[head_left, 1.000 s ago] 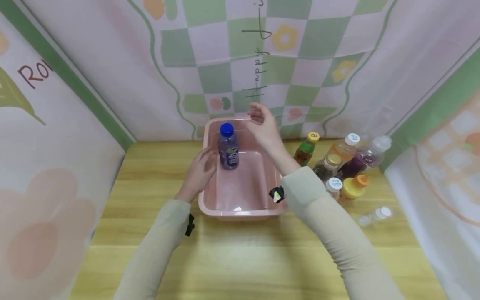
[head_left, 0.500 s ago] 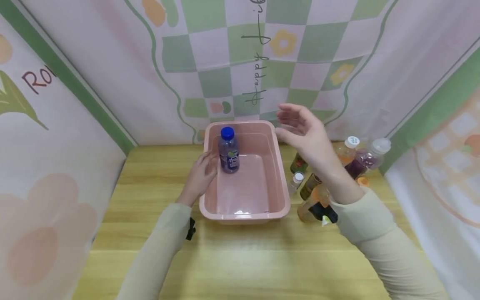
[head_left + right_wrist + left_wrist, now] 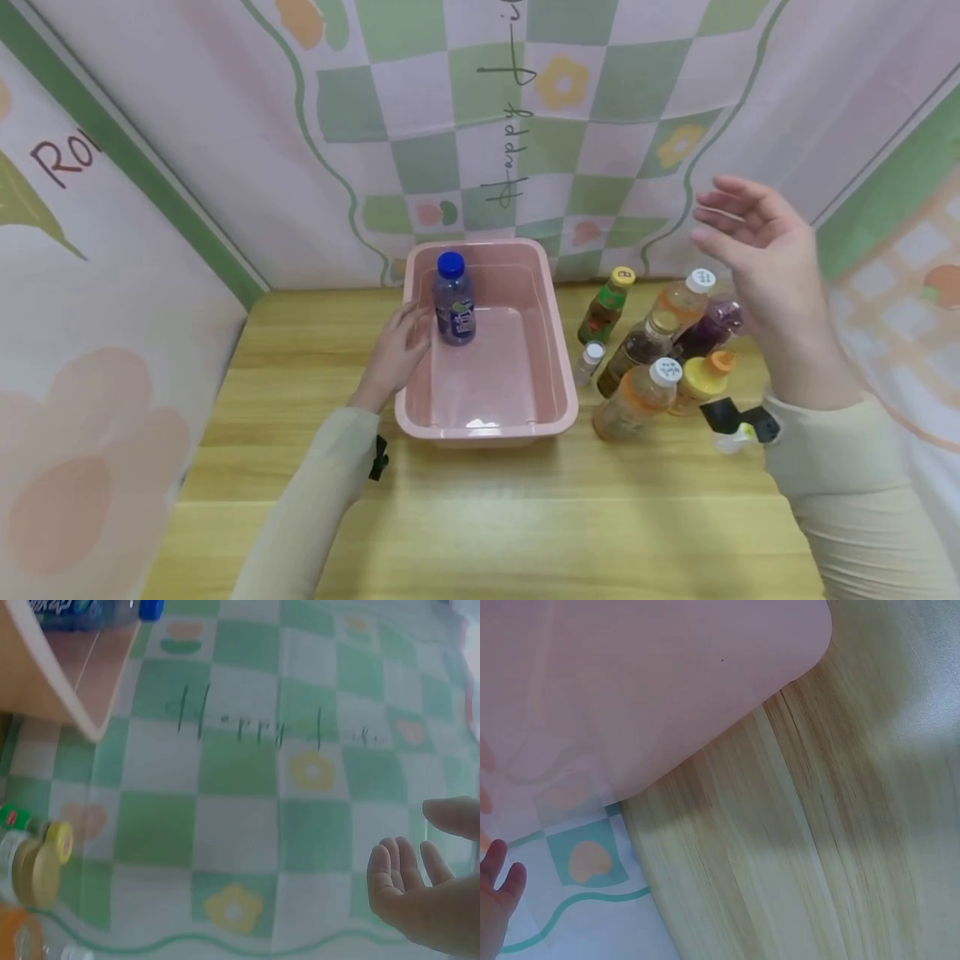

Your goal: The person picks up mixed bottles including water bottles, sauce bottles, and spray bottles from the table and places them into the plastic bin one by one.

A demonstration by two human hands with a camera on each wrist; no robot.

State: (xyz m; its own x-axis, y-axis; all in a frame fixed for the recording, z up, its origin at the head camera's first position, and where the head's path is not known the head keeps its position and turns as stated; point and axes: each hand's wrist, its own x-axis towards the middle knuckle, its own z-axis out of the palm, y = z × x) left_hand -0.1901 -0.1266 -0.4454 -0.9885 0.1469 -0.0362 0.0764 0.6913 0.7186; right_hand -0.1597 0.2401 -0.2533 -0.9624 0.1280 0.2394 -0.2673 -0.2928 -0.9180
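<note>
Left hand (image 3: 393,354) fingers flat on pink tub (image 3: 557,367); right hand (image 3: 761,250) fingers apart

Right hand (image 3: 757,250) swung rightward from basin (image 3: 555,367), above bottles (image 3: 660,350) (empty-palmed)

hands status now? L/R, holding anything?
Left hand: open, fingers resting against the outer left wall of the pink tub, holding nothing.
Right hand: open, empty, raised above the bottles.
</note>
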